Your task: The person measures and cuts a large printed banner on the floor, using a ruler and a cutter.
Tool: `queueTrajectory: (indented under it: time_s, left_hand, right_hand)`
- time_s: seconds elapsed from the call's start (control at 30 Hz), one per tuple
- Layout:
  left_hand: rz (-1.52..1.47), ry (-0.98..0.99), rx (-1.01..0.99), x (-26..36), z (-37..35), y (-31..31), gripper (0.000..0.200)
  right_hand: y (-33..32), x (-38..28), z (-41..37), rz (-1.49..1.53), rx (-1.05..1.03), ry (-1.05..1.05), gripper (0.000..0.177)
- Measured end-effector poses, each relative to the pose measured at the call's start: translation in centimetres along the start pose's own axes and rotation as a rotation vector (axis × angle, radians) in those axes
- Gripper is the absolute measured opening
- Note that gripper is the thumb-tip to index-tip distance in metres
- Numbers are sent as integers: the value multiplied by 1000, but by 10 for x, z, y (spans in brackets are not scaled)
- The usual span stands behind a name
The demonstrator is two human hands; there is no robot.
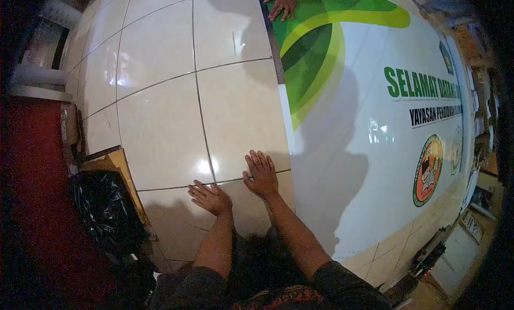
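My left hand (pixel 212 198) hovers over or rests on the tiled floor (pixel 160 122), fingers stretched out and pointing up-left. To its right, my right hand (pixel 261 174) is also spread, palm down, close to the left edge of a large printed banner (pixel 332 203). Nothing is held in either hand. The banner lies flat, white with green curves, lettering and a round emblem (pixel 428 170). At the top, another person's hand (pixel 282 4) presses on the banner's green corner. Whether my palms touch the tiles is hard to tell.
A black plastic bag (pixel 107 208) sits at the left beside a brown board (pixel 126 170). A dark red surface (pixel 35 187) lies farther left. Assorted items and papers line the right side, with a dark device (pixel 428 256) at the lower right.
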State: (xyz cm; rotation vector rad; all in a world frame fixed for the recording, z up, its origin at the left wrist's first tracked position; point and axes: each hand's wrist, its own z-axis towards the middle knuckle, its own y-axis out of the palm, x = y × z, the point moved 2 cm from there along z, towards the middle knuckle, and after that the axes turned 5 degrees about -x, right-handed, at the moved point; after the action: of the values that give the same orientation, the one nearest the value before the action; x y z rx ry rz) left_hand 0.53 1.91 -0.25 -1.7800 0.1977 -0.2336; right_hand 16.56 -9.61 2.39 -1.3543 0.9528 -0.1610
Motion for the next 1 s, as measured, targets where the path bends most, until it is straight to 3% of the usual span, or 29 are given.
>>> queueTrajectory:
  time_s: [0.07,0.1,0.83,1.0]
  left_hand:
    - [-32,11,-9,10,-13,-5,71]
    - [-24,3,31,-3,17,-11,71]
    - [-18,-10,-3,8,8,-13,65]
    - [-37,54,107,4,6,-6,64]
  right_hand:
    - [-12,6,-7,15,0,36,56]
    - [3,-14,15,40,22,10,56]
    - [-1,-6,8,-4,98,-11,57]
    - [-1,-5,7,22,97,-12,59]
